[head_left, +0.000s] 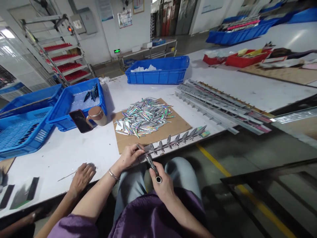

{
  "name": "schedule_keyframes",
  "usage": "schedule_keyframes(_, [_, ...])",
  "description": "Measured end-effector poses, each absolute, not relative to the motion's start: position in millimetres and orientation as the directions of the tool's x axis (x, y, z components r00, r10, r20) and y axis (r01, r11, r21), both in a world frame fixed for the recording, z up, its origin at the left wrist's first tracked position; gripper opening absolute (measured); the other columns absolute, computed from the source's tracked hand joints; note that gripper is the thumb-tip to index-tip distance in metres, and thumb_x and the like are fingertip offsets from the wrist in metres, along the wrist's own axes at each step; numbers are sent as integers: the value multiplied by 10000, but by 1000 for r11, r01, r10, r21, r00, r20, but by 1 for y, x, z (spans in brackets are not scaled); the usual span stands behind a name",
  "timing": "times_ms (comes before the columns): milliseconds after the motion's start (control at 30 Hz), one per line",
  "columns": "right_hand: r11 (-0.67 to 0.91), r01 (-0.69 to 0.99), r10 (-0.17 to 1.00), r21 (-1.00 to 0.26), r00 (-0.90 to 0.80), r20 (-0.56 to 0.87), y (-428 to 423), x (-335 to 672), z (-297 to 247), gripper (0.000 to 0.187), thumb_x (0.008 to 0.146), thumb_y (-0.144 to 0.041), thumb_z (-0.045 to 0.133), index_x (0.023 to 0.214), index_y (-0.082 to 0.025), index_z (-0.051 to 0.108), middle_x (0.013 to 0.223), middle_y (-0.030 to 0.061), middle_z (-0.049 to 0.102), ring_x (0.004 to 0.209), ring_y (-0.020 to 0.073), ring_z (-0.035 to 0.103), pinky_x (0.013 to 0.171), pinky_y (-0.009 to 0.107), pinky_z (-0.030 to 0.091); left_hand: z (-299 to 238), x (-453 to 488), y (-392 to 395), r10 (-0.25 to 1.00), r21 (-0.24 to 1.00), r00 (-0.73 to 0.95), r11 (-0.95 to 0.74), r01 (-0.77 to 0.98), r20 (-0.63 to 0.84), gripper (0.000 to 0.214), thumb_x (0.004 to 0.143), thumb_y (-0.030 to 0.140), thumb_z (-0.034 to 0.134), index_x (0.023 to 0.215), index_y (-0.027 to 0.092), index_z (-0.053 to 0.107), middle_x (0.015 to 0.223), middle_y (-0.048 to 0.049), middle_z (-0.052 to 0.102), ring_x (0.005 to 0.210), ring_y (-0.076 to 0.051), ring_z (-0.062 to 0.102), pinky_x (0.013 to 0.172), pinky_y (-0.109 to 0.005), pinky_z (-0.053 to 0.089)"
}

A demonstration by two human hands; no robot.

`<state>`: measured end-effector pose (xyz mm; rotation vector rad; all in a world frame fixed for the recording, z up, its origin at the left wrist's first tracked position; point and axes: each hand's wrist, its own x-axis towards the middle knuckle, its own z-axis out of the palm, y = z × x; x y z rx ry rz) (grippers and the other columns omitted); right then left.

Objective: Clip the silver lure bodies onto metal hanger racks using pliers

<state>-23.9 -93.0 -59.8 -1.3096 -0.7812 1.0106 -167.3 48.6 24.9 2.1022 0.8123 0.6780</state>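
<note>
My left hand [130, 155] pinches a small shiny leaf-shaped piece [140, 147] at the near end of a narrow rail [164, 149]. Several similar pieces stand upright in a row along this rail, which lies by the table's front edge. Wrapped in my right hand [163, 185] is a metal hand tool [151, 163] with a round hollow end; its tip reaches the rail close to my left fingers. Its exact kind is unclear. Beyond my hands, a heap of shiny leaf-shaped pieces [147, 115] covers part of a cardboard sheet [182, 123].
Metal rails [210, 105] lie stacked at the right. Blue bins [158, 71] stand behind and at the left, near a phone [80, 121] and a brown mug [97, 116]. Another person's hand [83, 178] rests on the table [61, 158], left of my forearm.
</note>
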Motion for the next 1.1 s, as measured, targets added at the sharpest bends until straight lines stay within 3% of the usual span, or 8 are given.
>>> schedule_keyframes(100, [-32, 11, 916, -999, 401, -25, -94, -21, -58, 305, 842, -458, 704, 1067, -252, 687, 839, 35, 711, 793, 221, 653, 700, 309, 483, 27, -165, 48, 698, 752, 685, -563, 344, 210, 345, 1007, 469, 545, 929, 170, 697, 899, -68, 733, 846, -196, 678, 813, -299, 495])
schedule_keyframes(267, [-184, -701, 957, -689, 33, -290, -86, -26, -65, 415, 870, -606, 662, 1002, -213, 655, 605, -55, 544, 480, 101, 467, 450, 202, 349, 29, -160, 47, 657, 683, 723, -630, 370, 215, 408, 1024, 514, 490, 933, 175, 699, 889, -73, 717, 844, -193, 662, 801, -291, 491])
schedule_keyframes(333, [-276, -761, 937, -587, -79, -339, -85, -26, -69, 485, 840, -655, 670, 998, -196, 667, 590, -56, 532, 443, 89, 429, 414, 191, 304, 28, -159, 46, 653, 658, 724, -649, 382, 223, 418, 1033, 512, 468, 943, 175, 699, 891, -75, 705, 849, -192, 655, 802, -291, 488])
schedule_keyframes(467, [-64, -212, 914, -975, 379, -143, -94, -17, -68, 385, 894, -564, 640, 1051, -216, 687, 761, 49, 701, 665, 185, 642, 598, 279, 479, 27, -159, 44, 645, 634, 729, -667, 391, 230, 425, 1040, 507, 449, 939, 175, 693, 894, -75, 694, 850, -191, 650, 797, -289, 485])
schedule_keyframes(600, [3, 534, 885, -845, 392, 251, -100, -10, -61, 353, 921, -404, 596, 1167, -177, 709, 937, 139, 765, 840, 267, 701, 759, 360, 498, 27, -159, 44, 635, 639, 735, -673, 373, 240, 432, 1044, 508, 438, 946, 171, 689, 905, -79, 691, 853, -189, 651, 801, -286, 484])
schedule_keyframes(800, [-68, 333, 988, -941, 156, -16, -86, -23, -58, 492, 1042, -419, 306, 827, -180, 678, 535, -49, 589, 468, 111, 487, 373, 193, 317, 25, -160, 44, 642, 640, 729, -668, 379, 238, 415, 1041, 497, 455, 952, 164, 687, 899, -78, 685, 852, -191, 651, 791, -282, 480])
schedule_keyframes(967, [-34, -224, 950, -974, 295, -101, -89, -16, -65, 416, 990, -572, 482, 925, -209, 674, 585, -24, 599, 482, 136, 529, 494, 239, 414, 23, -160, 44, 639, 622, 739, -672, 402, 213, 397, 1050, 458, 450, 909, 161, 673, 876, -76, 682, 836, -193, 647, 782, -282, 475])
schedule_keyframes(1100, [34, 526, 910, -850, 335, 244, -100, -5, -55, 299, 966, -440, 557, 1107, -198, 662, 829, 89, 743, 721, 223, 681, 643, 301, 430, 22, -160, 44, 645, 603, 742, -670, 433, 185, 366, 1054, 437, 451, 933, 170, 670, 893, -75, 689, 848, -195, 653, 794, -283, 476])
